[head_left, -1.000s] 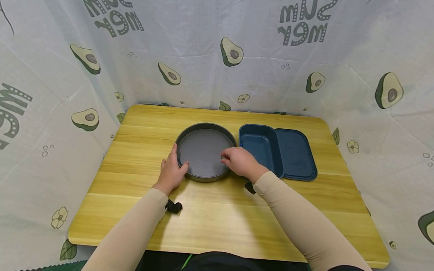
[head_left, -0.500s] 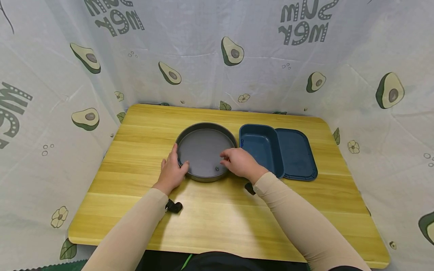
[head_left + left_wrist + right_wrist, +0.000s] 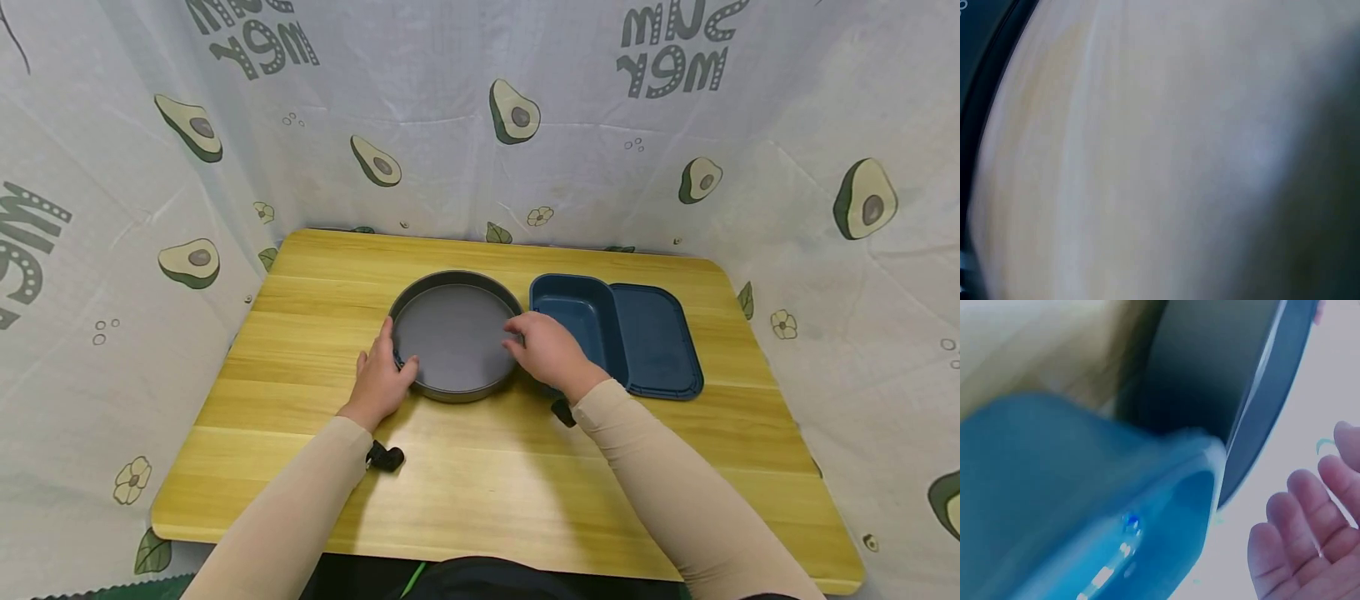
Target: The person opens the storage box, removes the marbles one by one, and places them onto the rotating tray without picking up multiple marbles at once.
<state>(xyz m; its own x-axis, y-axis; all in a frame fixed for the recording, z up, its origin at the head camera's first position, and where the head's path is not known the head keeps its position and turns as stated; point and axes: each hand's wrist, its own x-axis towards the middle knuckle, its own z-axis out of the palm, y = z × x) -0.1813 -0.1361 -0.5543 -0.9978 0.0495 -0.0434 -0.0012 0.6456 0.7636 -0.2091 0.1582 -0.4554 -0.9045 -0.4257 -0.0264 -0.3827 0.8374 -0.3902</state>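
A round grey cake pan [image 3: 453,333] with a low wall lies in the middle of the wooden table. My left hand [image 3: 375,385] holds its near-left side, with the thumb over the rim and the other fingers along the outer wall. Over the pan's right rim is my right hand [image 3: 551,350], its thumb and forefinger apart with nothing visible between them. In the right wrist view the fingers of my right hand [image 3: 1316,544] are loosely bent, beside the dark pan wall [image 3: 1210,375] and the blue container [image 3: 1166,531]. Blurred skin and sleeve fill the left wrist view.
A blue rectangular container [image 3: 573,304] stands right of the pan, partly hidden by my right hand. Beside it lies a flat blue lid [image 3: 660,342]. A white curtain [image 3: 450,108] printed with avocados hangs behind and around the wooden table [image 3: 450,483].
My right hand has moved right, from over the pan to its right rim. A small dark object visible in the pan half a second ago no longer shows. My left hand stays put.
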